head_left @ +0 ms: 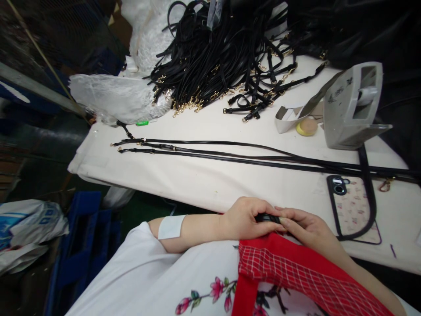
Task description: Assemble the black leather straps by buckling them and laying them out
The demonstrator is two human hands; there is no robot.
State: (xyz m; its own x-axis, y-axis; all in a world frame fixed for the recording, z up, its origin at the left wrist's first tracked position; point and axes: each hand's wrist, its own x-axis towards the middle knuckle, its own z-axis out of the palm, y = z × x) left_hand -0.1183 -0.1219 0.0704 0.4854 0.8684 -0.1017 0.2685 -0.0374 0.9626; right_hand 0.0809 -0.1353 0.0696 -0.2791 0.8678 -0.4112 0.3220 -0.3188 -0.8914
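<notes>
Close to my body, at the table's front edge, both hands meet around a black strap (267, 217). My left hand (245, 219) wraps its fingers around the folded part of the strap. My right hand (304, 224) pinches the strap just beside it, fingertips touching the left ones. The details of the strap inside the hands are hidden. To the right, a black strap loop (373, 202) curves over a phone in a patterned case (357, 202). Several long black straps (210, 152) with gold-coloured buckles lie stretched across the table beyond my hands.
A large heap of black straps (210, 57) with gold clasps covers the table's back. Right of it stand a grey tape dispenser (344, 109), a yellowish tape roll (306, 126) and a small white box (284, 120). Clear plastic bags (115, 98) lie back left; blue pallets (79, 237) stand below.
</notes>
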